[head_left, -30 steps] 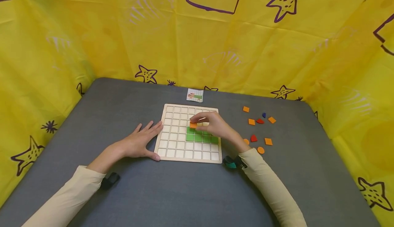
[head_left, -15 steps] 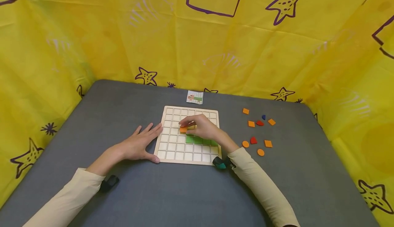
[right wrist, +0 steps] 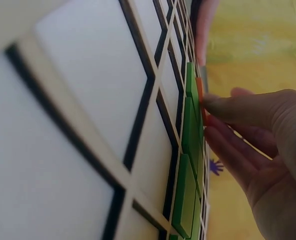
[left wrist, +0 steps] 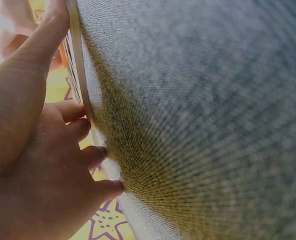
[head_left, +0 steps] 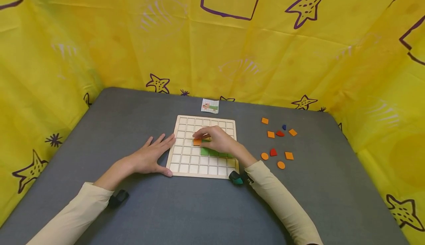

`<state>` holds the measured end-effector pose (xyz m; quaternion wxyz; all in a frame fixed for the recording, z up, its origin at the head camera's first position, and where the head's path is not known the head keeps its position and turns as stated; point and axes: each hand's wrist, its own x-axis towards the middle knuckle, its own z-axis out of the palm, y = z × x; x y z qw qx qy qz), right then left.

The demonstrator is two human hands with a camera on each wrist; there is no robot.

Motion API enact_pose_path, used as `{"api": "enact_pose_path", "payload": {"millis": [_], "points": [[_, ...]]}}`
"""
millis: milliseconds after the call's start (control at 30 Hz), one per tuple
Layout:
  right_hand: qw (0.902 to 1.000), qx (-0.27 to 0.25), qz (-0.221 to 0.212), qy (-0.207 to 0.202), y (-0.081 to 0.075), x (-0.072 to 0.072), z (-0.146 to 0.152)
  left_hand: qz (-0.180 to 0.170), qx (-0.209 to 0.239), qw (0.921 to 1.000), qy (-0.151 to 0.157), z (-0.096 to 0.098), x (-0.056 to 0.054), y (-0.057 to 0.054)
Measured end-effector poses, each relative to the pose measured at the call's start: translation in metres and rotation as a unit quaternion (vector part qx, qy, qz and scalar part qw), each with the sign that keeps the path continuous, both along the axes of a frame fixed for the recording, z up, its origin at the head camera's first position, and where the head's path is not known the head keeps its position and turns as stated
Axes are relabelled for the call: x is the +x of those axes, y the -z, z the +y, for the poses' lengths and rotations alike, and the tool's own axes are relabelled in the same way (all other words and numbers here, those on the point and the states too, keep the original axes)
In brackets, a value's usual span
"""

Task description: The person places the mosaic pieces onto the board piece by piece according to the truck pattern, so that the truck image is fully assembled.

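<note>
A pale wooden grid board [head_left: 202, 176] lies on the grey table. Between thumb and fingers, my right hand [head_left: 220, 141] pinches an orange square tile [head_left: 197, 142] over a cell just left of the upper green row. Green square tiles [head_left: 212, 152] fill cells right of centre, partly hidden beneath that hand. In the right wrist view, the orange tile [right wrist: 201, 100] stands close behind the green tiles [right wrist: 185, 195], low against the grid. My left hand [head_left: 146, 157] lies with fingers spread, fingertips and thumb at the board's left edge, as the left wrist view also shows.
Right of the board lie several loose orange squares [head_left: 289, 155], orange circles [head_left: 280, 165], red pieces [head_left: 273, 152] and a small blue piece [head_left: 284, 127]. A picture card [head_left: 210, 106] sits behind the board. A yellow patterned curtain [head_left: 212, 45] surrounds the table's far sides.
My right hand has carried the orange tile left from above the green tiles, then settled lower at the cell beside them. My left hand stays at the board's edge.
</note>
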<state>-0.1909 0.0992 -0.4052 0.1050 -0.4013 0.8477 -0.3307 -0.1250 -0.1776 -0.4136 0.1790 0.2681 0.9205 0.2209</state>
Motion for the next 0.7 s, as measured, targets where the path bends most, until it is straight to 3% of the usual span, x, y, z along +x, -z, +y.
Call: {"api": "enact_pose_path", "payload": {"millis": [367,700], "points": [[0.9998,-0.016,-0.014,-0.004,-0.002,0.001,0.005,-0.001,0.002,1.0000,0.001,0.002,0.000,0.000],[0.9983,-0.047,-0.022,0.025,-0.011,0.000,0.030,0.004,0.001,1.0000,0.001,0.001,0.001,-0.001]]}}
